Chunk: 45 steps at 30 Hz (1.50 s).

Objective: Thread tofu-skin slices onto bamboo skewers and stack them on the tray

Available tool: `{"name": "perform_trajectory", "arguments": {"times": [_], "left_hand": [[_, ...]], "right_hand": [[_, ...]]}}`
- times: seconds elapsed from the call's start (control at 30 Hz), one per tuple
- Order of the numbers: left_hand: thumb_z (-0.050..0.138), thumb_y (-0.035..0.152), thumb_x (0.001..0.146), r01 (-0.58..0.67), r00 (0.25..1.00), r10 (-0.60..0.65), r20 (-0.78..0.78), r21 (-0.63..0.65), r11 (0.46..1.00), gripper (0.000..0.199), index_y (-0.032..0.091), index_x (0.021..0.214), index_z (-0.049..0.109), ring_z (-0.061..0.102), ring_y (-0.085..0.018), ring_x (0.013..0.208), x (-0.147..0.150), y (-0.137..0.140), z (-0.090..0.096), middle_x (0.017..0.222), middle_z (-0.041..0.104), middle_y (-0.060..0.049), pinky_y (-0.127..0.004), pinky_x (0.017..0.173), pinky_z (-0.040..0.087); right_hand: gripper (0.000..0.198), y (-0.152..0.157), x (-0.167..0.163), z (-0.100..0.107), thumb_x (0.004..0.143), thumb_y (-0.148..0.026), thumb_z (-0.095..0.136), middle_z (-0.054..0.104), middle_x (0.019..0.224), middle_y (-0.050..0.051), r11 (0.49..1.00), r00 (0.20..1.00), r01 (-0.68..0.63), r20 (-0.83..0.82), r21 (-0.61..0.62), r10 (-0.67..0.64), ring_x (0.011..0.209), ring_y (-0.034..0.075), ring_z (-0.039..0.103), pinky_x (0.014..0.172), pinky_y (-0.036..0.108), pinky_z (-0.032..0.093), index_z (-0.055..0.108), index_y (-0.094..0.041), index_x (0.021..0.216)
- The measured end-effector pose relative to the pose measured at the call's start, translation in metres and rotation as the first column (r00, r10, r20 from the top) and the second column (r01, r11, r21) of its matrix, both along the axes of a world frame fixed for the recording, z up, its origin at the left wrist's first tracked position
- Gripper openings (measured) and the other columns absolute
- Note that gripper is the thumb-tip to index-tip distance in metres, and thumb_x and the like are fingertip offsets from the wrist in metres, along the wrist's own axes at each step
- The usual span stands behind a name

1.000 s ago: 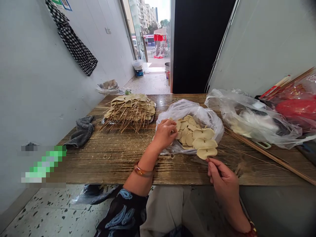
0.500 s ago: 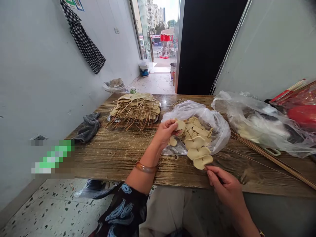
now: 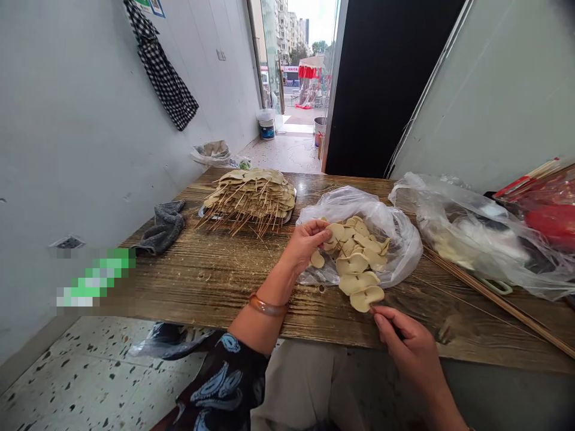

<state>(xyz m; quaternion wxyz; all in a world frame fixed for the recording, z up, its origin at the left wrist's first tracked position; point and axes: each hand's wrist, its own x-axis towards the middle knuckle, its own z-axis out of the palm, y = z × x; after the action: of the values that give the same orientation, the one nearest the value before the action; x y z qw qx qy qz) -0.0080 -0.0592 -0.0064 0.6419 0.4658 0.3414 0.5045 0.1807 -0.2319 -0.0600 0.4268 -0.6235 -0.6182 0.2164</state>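
Note:
Over the clear plastic bag (image 3: 404,239), my left hand (image 3: 309,239) pinches a thin, round, pale-yellow slice (image 3: 335,232). Its kind I cannot make out for certain. My right hand (image 3: 406,338), near the table's front edge, grips the lower end of a skewer (image 3: 371,309). Several slices (image 3: 359,281) are threaded on that skewer, which slants up and left toward my left hand. More loose slices (image 3: 368,242) lie in the open bag behind it. The skewer's far tip is hard to tell apart from the slices.
A tray (image 3: 287,216) heaped with skewered slices (image 3: 251,194) stands at the back left of the wooden table (image 3: 215,287). A grey cloth (image 3: 164,227) lies at the left edge. Bare skewers (image 3: 494,293) and another plastic bag (image 3: 476,221) are on the right.
The view has shifted slightly. Both hands keep their grips, and the threaded skewer stays in nearly the same place over the bag's front edge.

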Motion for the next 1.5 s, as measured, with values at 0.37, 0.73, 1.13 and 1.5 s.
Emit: {"name": "perform_trajectory", "arguments": {"times": [0.37,0.73,1.13,1.5], "left_hand": [[0.078,0.03,0.059,-0.044,0.996,0.053,-0.077,0.112,0.993,0.027,0.013,0.075,0.066,0.047,-0.007,0.057,0.001,-0.003,0.003,0.067,0.06,0.001,-0.021,0.054,0.034],[0.066,0.024,0.069,0.012,0.899,0.16,-0.407,0.39,0.921,0.01,0.015,0.072,0.07,0.041,-0.007,0.054,0.003,-0.004,0.005,0.062,0.057,0.002,-0.021,0.051,0.03],[0.075,0.032,0.062,-0.005,0.975,0.045,-0.219,0.18,0.984,0.025,0.013,0.077,0.068,0.047,-0.008,0.058,0.001,-0.002,0.0,0.067,0.06,-0.001,-0.02,0.053,0.035],[0.082,0.031,0.053,0.04,0.998,-0.036,0.059,-0.077,0.996,0.034,0.012,0.078,0.067,0.049,-0.006,0.055,0.0,-0.005,0.004,0.066,0.061,0.0,-0.019,0.049,0.036]], "right_hand": [[0.03,0.001,-0.001,-0.003,0.087,-0.041,0.052,0.058,0.056,0.0,1.0,1.0,0.001,0.006,-0.015,0.0,0.053,0.016,0.058,0.049,0.023,0.046,0.073,-0.019,0.088],[0.029,0.003,-0.003,-0.002,0.087,-0.039,0.052,0.069,0.07,0.003,1.0,1.0,-0.008,0.013,0.025,0.008,0.054,0.016,0.06,0.053,0.024,0.049,0.073,-0.019,0.086],[0.029,0.001,0.001,-0.005,0.087,-0.04,0.052,0.07,0.069,0.004,1.0,1.0,-0.013,0.021,0.027,0.012,0.061,0.018,0.066,0.056,0.025,0.053,0.074,-0.019,0.088],[0.027,0.001,0.006,-0.011,0.086,-0.039,0.056,0.075,0.079,0.006,0.998,0.999,-0.032,0.034,0.057,0.03,0.064,0.02,0.069,0.06,0.027,0.056,0.076,-0.021,0.088]]}}
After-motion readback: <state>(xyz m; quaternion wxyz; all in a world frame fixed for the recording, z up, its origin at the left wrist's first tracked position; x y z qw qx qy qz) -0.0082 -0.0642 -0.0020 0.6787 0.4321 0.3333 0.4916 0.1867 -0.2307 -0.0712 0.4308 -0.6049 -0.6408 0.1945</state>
